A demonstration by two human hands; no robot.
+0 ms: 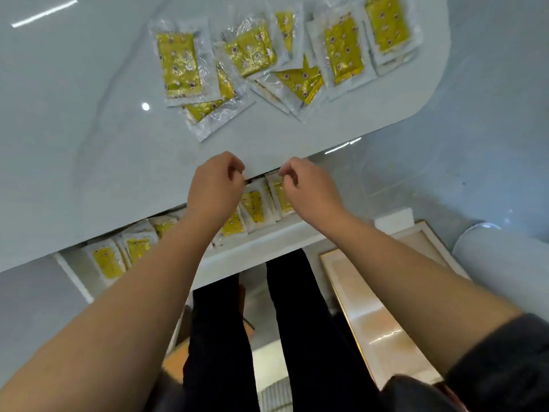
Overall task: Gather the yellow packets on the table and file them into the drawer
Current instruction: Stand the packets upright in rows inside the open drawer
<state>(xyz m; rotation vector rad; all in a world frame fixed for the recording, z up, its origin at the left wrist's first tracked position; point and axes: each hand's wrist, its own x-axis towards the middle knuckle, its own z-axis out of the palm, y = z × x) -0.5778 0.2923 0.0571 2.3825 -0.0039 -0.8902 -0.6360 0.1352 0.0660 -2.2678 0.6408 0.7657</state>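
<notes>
To be gathered: yellow packets [344, 52], spread loose and overlapping on the table [89, 144], well beyond both hands, several half buried under neighbours. Already stood on edge in a leaning row: filed packets [255, 205], directly below the hands and running off under the left forearm, inside the open drawer [261, 242] jutting out from beneath the table edge.

Left hand [214, 188] and right hand [306, 188] side by side above the drawer, near each other but apart, fingers curled in, fingertips turned toward one another at the table edge. Cannot tell whether pinching a clear packet rim or holding nothing.

Probably about halfway: plenty filed, plenty left.

Risks from here:
- Slick film on a glossy top, so a danger of dragging neighbours along when lifting one from the overlap, and of sliding some off the rounded corner far beyond the right hand.
- Leaning, unsupported row, so a danger of toppling or fanning it when pressing another in.
- Drawer partly under the overhang, so a danger of snagging knuckles or packet tops on the table edge.
- Below the forearms, dark trousers [297, 322]; beside the right forearm, a framed panel [380, 292] on the floor, a likely landing spot for a dropped packet.
</notes>
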